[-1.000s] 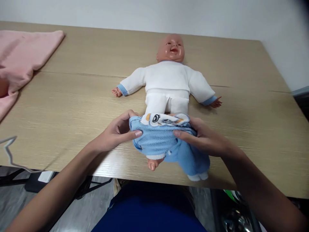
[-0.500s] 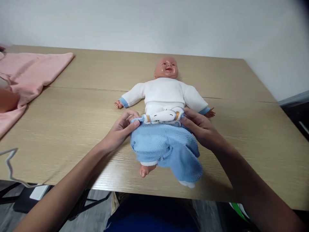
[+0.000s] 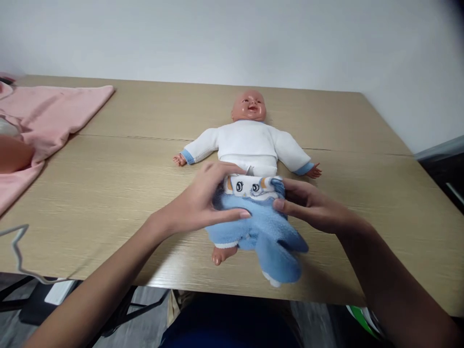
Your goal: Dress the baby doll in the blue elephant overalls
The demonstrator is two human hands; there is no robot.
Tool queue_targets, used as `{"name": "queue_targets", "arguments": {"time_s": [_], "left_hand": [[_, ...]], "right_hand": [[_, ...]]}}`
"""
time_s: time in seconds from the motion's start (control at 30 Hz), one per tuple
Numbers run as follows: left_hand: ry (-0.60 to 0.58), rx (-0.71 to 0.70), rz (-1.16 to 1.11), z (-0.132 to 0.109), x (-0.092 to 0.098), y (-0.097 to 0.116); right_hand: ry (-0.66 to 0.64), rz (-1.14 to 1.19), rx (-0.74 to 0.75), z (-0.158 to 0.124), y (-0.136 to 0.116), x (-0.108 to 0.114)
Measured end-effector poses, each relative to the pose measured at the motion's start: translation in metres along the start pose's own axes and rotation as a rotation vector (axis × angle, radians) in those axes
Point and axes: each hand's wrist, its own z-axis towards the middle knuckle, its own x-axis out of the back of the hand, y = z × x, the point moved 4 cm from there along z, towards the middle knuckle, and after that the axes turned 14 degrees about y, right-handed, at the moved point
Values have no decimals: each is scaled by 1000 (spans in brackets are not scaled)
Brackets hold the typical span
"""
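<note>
Pale wood-grain tabletop point(image 3: 130, 179) carries a bald, white-clad plastic doll point(image 3: 247, 140), light-blue fleece trousers point(image 3: 261, 215) around its legs; left hand point(image 3: 198, 200) spreads its fingers over them, right hand point(image 3: 315, 205) grips their waistband.

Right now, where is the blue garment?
In the head view, the blue garment is just below centre, over the legs of the doll, near the front edge of the table, between the left hand and right hand.

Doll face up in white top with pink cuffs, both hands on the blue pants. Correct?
No: the cuffs are blue, not pink, in the head view. Rest holds: doll face up in white top, left hand and right hand on the blue pants.
</note>
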Motion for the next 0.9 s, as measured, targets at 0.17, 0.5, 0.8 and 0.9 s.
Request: {"name": "queue_targets", "arguments": {"time_s": [0.17,0.5,0.8,0.9], "left_hand": [[-351,86,-233,27,-22,14],[-437,89,-461,33,-38,-4],[-774,368,-678,17,-48,6],[-762,345,-711,16,-48,8]], "right_hand": [[93,30,79,0,-4,-2],[-247,102,-8,-17,9,5],[-71,263,-63,-13,15,-5],[-46,253,-82,-13,21,-8]]}}
